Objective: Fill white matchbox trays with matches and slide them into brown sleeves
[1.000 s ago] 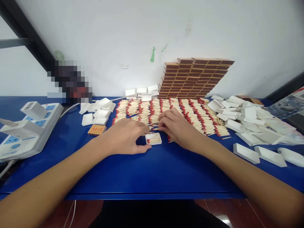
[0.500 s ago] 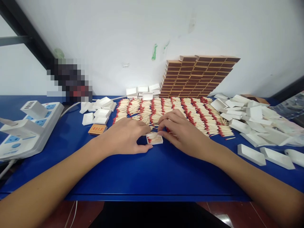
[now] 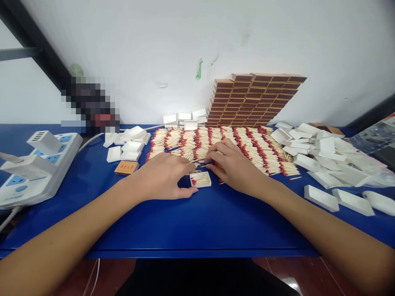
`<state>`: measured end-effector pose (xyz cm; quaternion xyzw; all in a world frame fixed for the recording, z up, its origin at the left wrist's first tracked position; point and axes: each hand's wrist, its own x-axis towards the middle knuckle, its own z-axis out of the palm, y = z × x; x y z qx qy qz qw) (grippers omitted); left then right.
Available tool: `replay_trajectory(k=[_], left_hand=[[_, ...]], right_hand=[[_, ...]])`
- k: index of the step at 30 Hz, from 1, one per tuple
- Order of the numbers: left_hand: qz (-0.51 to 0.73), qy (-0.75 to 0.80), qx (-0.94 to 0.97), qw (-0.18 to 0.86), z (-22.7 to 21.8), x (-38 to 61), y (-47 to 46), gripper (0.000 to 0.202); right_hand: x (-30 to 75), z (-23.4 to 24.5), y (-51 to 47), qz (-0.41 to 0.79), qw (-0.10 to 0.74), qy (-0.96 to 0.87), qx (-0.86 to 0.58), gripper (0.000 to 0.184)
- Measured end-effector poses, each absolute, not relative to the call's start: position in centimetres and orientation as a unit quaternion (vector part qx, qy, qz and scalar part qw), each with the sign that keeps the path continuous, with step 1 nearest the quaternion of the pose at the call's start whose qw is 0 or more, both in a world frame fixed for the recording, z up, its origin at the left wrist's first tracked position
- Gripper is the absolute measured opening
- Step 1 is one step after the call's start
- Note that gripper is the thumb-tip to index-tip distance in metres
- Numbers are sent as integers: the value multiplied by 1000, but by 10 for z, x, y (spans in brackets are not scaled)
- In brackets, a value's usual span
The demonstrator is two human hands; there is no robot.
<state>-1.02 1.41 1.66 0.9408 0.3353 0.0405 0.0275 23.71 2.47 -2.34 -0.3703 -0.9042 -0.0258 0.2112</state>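
Observation:
A small white matchbox tray (image 3: 206, 183) lies on the blue table with several red-tipped matches (image 3: 200, 179) in it. My left hand (image 3: 166, 176) holds the tray's left end, thumb at the near side and fingers at the far side. Just beyond the tray, my right hand (image 3: 230, 166) has its thumb and fingertips pinched together at a match (image 3: 203, 166), low over the table. Long rows of loose matches (image 3: 256, 152) with red heads spread out behind both hands. The right palm hides part of these rows.
Brown-sided matchboxes (image 3: 247, 102) are stacked against the wall. White trays lie piled at the left (image 3: 132, 146), the back (image 3: 185, 119) and the right (image 3: 324, 152). An orange matchbox (image 3: 126, 167) rests near my left wrist. A power strip (image 3: 58, 172) occupies the left edge.
My right hand has drawn back from over the tray to just beyond it, uncovering the matches inside. My left hand stays at the tray's left end.

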Motion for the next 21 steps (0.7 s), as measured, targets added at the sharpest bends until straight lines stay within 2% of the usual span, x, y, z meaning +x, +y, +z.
replay_trajectory(k=[14, 21], left_hand=[[41, 333, 942, 28, 18, -10, 14, 33], [42, 335, 941, 28, 18, -10, 14, 33]], right_hand=[[234, -23, 25, -10, 208, -896, -391, 8], [235, -24, 26, -10, 218, -904, -368, 17]])
